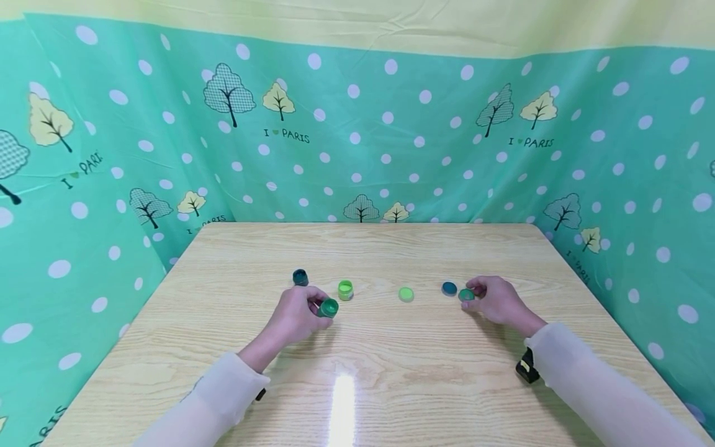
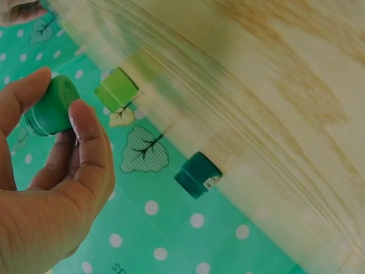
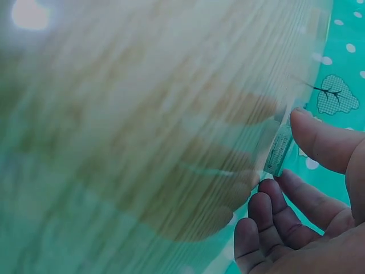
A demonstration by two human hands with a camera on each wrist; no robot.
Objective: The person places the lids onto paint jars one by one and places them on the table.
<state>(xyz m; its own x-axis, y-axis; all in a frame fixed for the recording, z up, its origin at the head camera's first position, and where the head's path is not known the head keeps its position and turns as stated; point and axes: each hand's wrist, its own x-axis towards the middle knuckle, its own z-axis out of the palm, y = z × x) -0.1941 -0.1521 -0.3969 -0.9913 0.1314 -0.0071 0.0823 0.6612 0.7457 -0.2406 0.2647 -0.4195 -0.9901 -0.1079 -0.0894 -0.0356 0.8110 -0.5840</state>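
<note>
My left hand (image 1: 295, 312) grips a small green paint jar (image 1: 329, 308) above the table, thumb on one side and fingers on the other. Its uncapped mouth tilts towards the head camera, while the left wrist view shows the jar's base. At the right, my right hand (image 1: 496, 299) pinches a green lid (image 1: 466, 295) by its edge, low over the tabletop; its ridged side (image 3: 278, 151) shows between thumb and forefinger in the right wrist view. Just beyond the left hand stand an uncapped dark teal jar (image 1: 300, 277) and an uncapped light green jar (image 1: 346, 290).
A light green lid (image 1: 406, 294) lies between the hands. The dark blue lid (image 1: 449, 288) is close to the right fingertips. Under everything is a wood-grain table (image 1: 391, 372) with a bright light reflection at the front. A patterned green curtain (image 1: 368, 167) surrounds its back and sides.
</note>
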